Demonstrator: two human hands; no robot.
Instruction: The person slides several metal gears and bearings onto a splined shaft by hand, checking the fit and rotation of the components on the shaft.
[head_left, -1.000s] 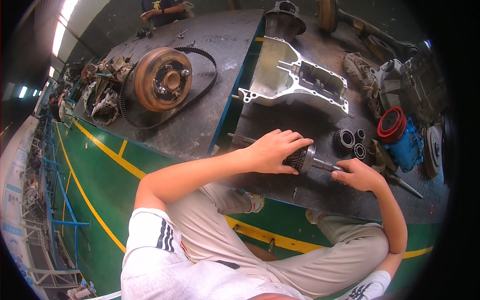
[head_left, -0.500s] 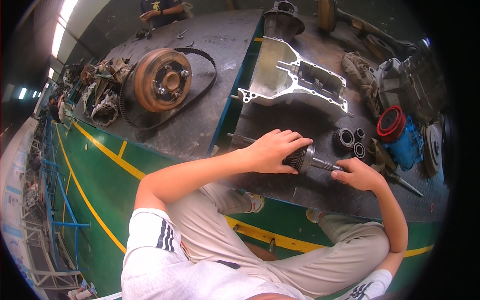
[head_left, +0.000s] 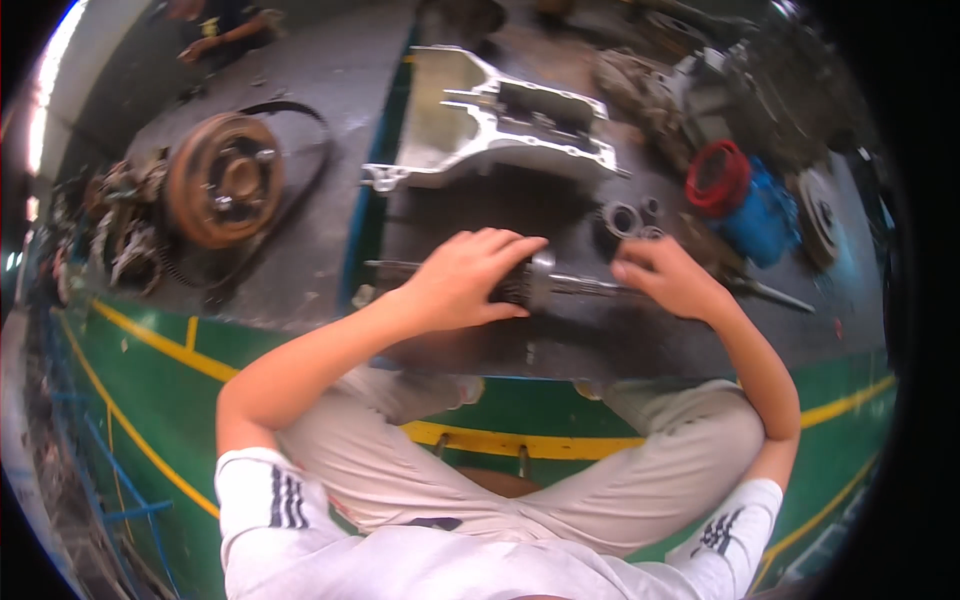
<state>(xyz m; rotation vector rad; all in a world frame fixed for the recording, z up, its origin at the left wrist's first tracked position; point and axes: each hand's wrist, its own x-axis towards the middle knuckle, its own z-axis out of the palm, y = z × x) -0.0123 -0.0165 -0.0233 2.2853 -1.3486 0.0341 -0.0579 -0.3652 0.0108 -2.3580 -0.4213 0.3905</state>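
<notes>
My left hand (head_left: 465, 275) is wrapped over the dark gears of a metal gear shaft (head_left: 580, 285), its thumb on the near side. The shaft lies crosswise near the table's front edge; its thin end sticks out left of my hand, and its splined end points right. My right hand (head_left: 675, 280) is just above the splined end, with fingers bent and thumb a little apart; it seems to hold nothing, though motion blurs it. Just beyond its fingers are several bearing rings (head_left: 622, 219), partly covered by the hand. Past the shaft lies an open silver gearbox housing (head_left: 490, 140).
At right stand a blue part with a red ring (head_left: 745, 195), a round metal disc (head_left: 817, 217) and a pointed rod (head_left: 780, 295). The left table carries a rusty brake drum (head_left: 225, 180) and a toothed belt (head_left: 318, 150). Across it is another person (head_left: 225, 30).
My right hand has come off the shaft's splined end and moved up toward the bearing rings. My left hand stays on the gears. The whole view has shifted.
</notes>
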